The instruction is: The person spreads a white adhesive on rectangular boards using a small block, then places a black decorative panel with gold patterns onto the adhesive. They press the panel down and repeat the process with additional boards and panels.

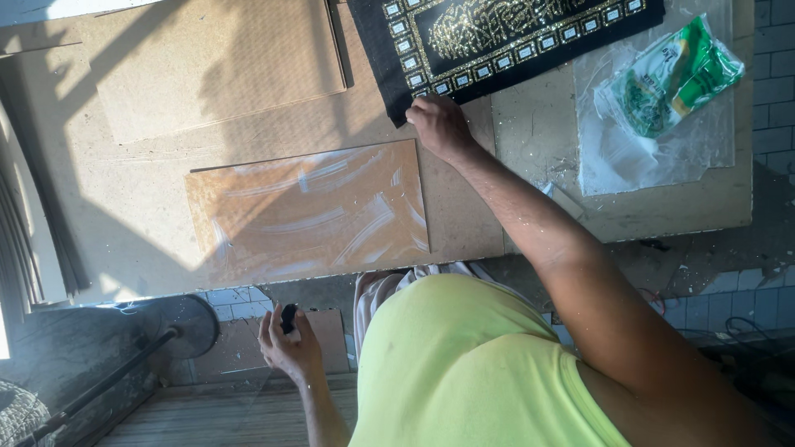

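- The black cloth panel (505,37) with gold glitter patterning and a border of small framed squares is lying at the far edge of the bench (149,223), partly running out of view at the top.
- The right hand (439,124) is reaching forward with the arm stretched out, its fingers curling down onto the near corner of the cloth panel, pinching or pressing its edge; which of the two I cannot tell.
- The left hand (288,343) is hanging low beside the bench, below its near edge, and is closing around a small dark object (288,317); what the object is I cannot tell.
- A rectangular brown board (306,211) streaked with white smears is lying flat on the bench, just to the left of the right forearm and near the cloth panel, but apart from it.
- A second, plain board (215,62) is lying farther back on the left, in shadow and sunlight.
- A clear plastic sheet (646,157) is sitting at the right end of the bench, with a green and white packet (675,79) resting on it, well apart from both hands.
- A round-based stand (178,327) is standing on the tiled floor beside the left hand.
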